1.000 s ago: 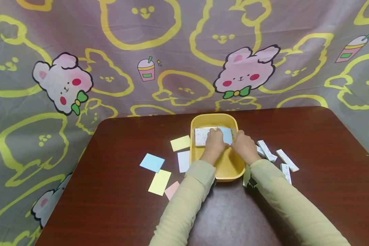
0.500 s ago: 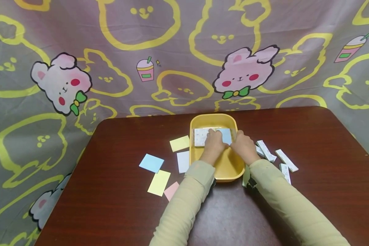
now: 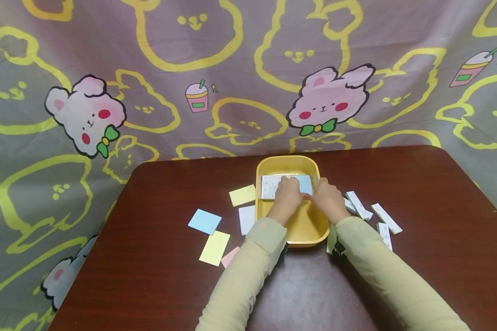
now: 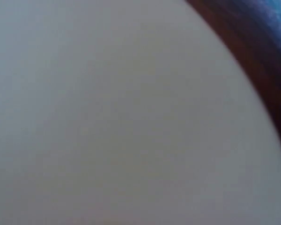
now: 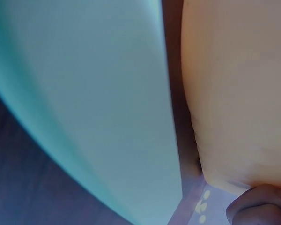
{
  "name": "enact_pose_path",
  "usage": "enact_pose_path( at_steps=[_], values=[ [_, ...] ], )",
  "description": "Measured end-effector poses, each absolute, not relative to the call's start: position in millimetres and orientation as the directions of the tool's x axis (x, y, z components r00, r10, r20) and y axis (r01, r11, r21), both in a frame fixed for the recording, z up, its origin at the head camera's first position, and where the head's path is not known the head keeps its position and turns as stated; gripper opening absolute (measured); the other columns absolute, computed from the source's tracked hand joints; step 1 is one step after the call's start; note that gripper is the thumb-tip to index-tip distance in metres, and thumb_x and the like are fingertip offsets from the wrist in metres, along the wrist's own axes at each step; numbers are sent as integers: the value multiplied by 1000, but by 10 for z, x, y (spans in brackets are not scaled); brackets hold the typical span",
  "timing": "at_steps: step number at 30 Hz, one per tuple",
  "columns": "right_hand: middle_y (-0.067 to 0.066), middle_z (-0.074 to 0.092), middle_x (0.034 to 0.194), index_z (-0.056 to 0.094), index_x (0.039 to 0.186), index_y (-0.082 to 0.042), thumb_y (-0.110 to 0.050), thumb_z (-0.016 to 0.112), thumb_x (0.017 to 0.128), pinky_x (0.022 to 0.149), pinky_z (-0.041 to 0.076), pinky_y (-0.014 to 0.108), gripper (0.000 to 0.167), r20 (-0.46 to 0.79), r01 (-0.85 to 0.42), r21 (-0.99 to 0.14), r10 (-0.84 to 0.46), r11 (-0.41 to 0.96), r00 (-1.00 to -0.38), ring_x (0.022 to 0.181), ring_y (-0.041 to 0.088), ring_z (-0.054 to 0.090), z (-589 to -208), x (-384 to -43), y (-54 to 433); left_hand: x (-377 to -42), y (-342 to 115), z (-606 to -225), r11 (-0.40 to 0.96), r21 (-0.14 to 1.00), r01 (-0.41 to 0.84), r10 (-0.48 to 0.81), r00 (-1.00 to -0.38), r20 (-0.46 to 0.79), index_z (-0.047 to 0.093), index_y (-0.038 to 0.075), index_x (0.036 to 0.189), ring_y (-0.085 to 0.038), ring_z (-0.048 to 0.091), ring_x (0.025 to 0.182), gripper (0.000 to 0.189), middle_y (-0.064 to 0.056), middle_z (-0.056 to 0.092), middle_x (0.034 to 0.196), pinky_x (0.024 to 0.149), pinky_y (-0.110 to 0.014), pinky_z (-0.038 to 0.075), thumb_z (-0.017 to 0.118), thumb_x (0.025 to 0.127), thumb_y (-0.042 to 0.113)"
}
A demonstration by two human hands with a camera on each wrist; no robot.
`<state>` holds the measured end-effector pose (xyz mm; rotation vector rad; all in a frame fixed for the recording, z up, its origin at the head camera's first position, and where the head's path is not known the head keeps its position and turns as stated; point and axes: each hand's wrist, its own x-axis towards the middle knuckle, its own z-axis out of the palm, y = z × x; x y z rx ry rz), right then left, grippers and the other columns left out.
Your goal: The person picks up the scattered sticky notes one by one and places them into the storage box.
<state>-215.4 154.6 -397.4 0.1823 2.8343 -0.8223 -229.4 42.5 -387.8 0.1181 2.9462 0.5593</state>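
Observation:
A yellow plastic basin [image 3: 306,232] stands at the middle of the table, with a white printed block [image 3: 269,187] and a blue card [image 3: 304,184] side by side in its far half. My left hand [image 3: 287,195] reaches into the basin with curled fingers at the left part of the blue card, thumb along its near edge. My right hand [image 3: 328,197] comes over the right rim, its fingertips gripping the card's near right corner. Curled fingers [image 5: 262,208] show low in the right wrist view. A blurred pale surface [image 4: 131,112] fills most of the left wrist view.
Left of the basin lie loose yellow, white, blue and pink cards, among them a blue card [image 3: 205,221] and a yellow card [image 3: 214,248]. Several white printed strips [image 3: 386,218] lie to the right. A patterned cloth [image 3: 240,78] hangs behind the table [image 3: 141,276].
Both hands stay at the blue card in the basin with only slight shifts. The whole head view has moved a little.

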Motion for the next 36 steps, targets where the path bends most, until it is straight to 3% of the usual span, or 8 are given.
enact_pose_path(
  at_steps=[5, 12, 21, 29, 36],
  values=[
    [28, 60, 93, 43, 116, 10, -14, 54, 84, 64, 47, 46, 41, -222, 168, -508, 60, 845, -973, 80, 40, 60, -3977, -2158, 1550, -2252, 354, -3740, 914, 395, 90, 143, -984, -106, 69, 2, 103, -28, 63, 104, 37, -15, 65, 113, 82, -34, 53, 68, 87, 35],
    [26, 59, 91, 42, 118, 10, -15, 53, 86, 63, 47, 44, 42, -241, 173, -509, 54, 843, -969, 78, 37, 59, -3969, -2152, 1558, -2152, 125, -3440, 772, 629, 89, 226, -964, -142, 55, 1, 130, -26, 59, 120, 49, -14, 63, 128, 100, -35, 47, 60, 93, 33],
    [29, 58, 96, 40, 121, 11, -15, 51, 87, 65, 48, 44, 44, -246, 173, -520, 47, 836, -968, 81, 38, 59, -3956, -2136, 1547, -1987, -272, -3139, 596, 800, 67, 190, -980, -59, 55, 7, 132, -25, 62, 113, 42, -10, 62, 127, 91, -37, 51, 52, 98, 32],
    [30, 59, 98, 40, 119, 10, -15, 51, 87, 67, 48, 47, 42, -243, 175, -515, 53, 839, -969, 84, 40, 59, -3955, -2137, 1532, -1846, -693, -3194, 591, 805, 39, 16, -999, 37, 60, 6, 125, -28, 60, 110, 36, -14, 59, 123, 91, -41, 49, 56, 95, 25],
    [29, 58, 96, 39, 121, 10, -15, 50, 88, 64, 47, 44, 43, -261, 192, -509, 63, 839, -963, 81, 38, 59, -3949, -2142, 1534, -1761, -957, -3453, 683, 731, -17, -35, -999, 9, 61, 1, 120, -33, 61, 107, 34, -20, 62, 119, 84, -42, 52, 64, 89, 15]
  ],
)
